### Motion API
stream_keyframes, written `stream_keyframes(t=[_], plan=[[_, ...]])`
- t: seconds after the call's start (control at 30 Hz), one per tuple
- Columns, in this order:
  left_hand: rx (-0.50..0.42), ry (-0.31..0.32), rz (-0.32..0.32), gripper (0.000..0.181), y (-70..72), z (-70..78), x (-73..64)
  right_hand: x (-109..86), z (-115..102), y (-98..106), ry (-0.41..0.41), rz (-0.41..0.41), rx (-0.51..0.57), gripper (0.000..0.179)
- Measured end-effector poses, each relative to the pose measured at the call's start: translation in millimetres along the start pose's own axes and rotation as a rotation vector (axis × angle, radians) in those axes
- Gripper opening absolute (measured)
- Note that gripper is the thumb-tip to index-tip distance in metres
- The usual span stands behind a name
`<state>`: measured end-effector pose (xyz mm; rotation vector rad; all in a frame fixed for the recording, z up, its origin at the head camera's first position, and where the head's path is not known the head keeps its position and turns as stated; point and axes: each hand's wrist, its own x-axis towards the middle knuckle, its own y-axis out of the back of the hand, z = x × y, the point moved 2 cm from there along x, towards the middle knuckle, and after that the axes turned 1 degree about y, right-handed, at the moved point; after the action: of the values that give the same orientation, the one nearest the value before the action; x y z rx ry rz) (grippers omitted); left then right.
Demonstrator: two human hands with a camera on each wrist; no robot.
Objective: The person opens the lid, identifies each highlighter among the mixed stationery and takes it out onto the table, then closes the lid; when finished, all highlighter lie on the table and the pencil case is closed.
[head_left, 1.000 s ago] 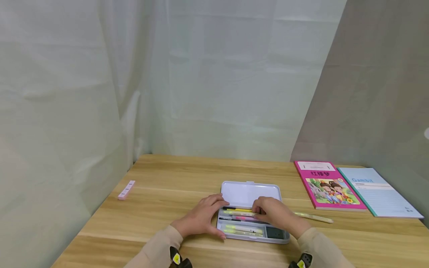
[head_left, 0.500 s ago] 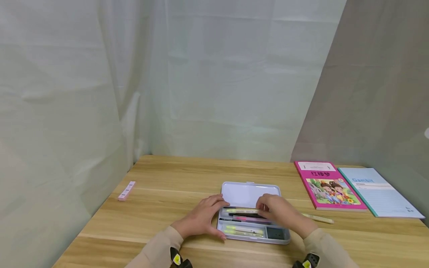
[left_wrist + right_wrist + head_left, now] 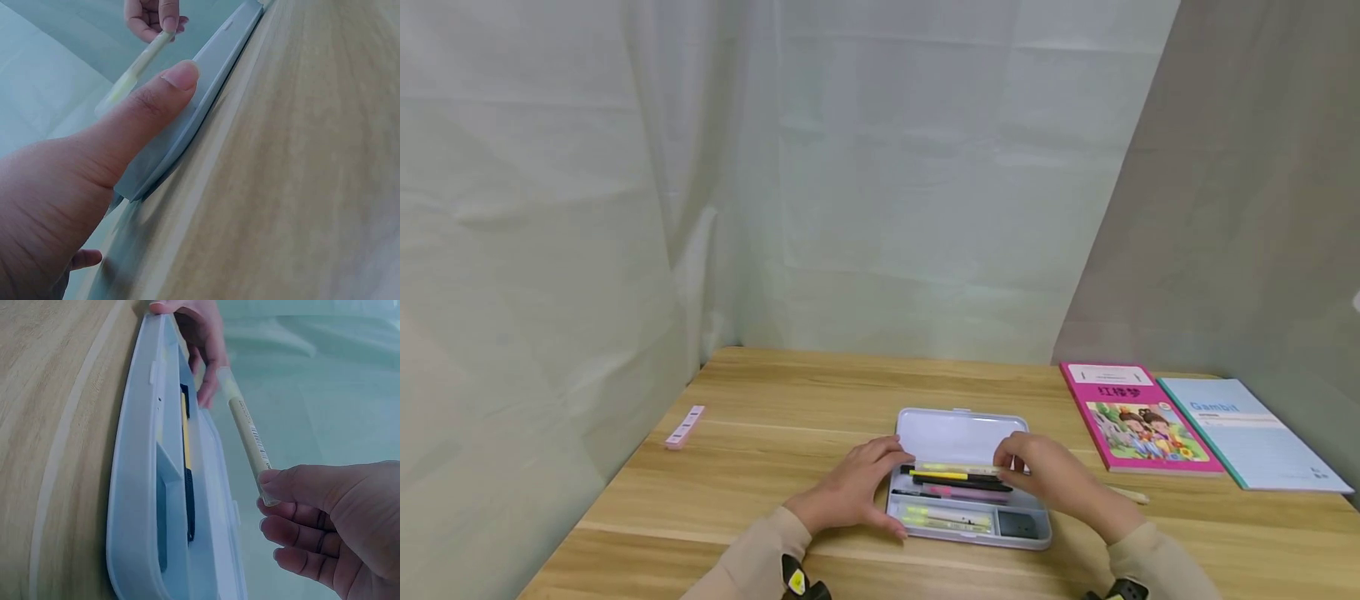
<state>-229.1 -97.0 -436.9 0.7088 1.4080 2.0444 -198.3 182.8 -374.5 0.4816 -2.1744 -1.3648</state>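
Observation:
A white pencil case lies open on the table, its lid (image 3: 958,433) folded back. My left hand (image 3: 857,487) holds its left end, thumb at the near corner and fingers by the hinge. Between thumb and index finger, my right hand (image 3: 1052,479) pinches the end of a pale highlighter (image 3: 250,431) with a clear cap. In the head view this highlighter overlaps the back of the case. Inside the long compartment are a black-and-yellow pen (image 3: 947,475) and a pink pen (image 3: 966,493). Yellow highlighters (image 3: 947,521) and a black block (image 3: 1017,524) fill the front compartments.
Another pale pen (image 3: 1129,494) lies right of the case, partly behind my right wrist. A pink book (image 3: 1138,421) and a light blue notebook (image 3: 1247,433) are at the right. Far left sits a small pink-and-white strip (image 3: 685,427). Curtains (image 3: 910,183) hang behind the table.
My right hand has moved right and slightly back with the highlighter, showing more of the black-and-yellow pen. My left hand stays on the case's left end.

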Motion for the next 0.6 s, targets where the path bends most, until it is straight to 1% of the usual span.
stream_keyframes(t=[0.1, 0.3, 0.6], plan=[[0.001, 0.001, 0.003, 0.095, -0.1, 0.3, -0.5, -4.6, 1, 4, -0.017, 0.012, -0.007, 0.01], [-0.007, 0.009, -0.003, 0.096, 0.1, 2.0, -1.8, -14.6, 6, 11, -0.025, 0.042, -0.029, 0.009], [-0.005, 0.003, 0.006, 0.095, 1.5, 3.1, -2.5, -31.8, 17, 21, -0.083, 0.056, -0.007, 0.011]])
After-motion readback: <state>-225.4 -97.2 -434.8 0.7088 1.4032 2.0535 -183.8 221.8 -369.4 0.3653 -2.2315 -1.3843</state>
